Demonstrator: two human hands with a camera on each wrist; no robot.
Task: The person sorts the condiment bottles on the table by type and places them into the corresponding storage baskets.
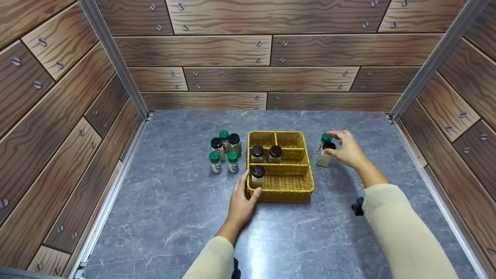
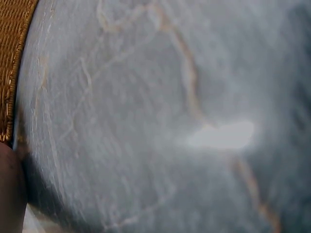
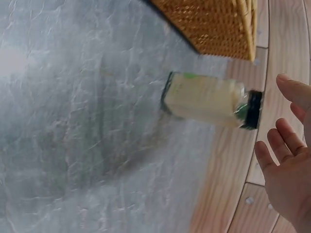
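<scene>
At the right stands a spice jar [image 1: 322, 159] with a black lid and pale contents, upright and close in front of a green-capped jar [image 1: 326, 137]. My right hand [image 1: 348, 149] is beside its lid; in the right wrist view the fingers are spread and a gap shows between them and the jar [image 3: 204, 99]. A yellow woven basket [image 1: 285, 197] with compartments sits in the middle. My left hand [image 1: 240, 201] holds its near left corner, thumb at the front rim and fingers along the left side. Inside are black-lidded jars: one [image 1: 257, 177] in the near compartment, two [image 1: 275, 154] in the middle row.
Left of the basket several upright jars stand grouped, some with green caps [image 1: 215, 162], others with black lids [image 1: 234, 144]. The grey marbled tabletop [image 1: 174, 209] is bounded by wood-patterned walls [image 1: 224, 50] at the back and both sides.
</scene>
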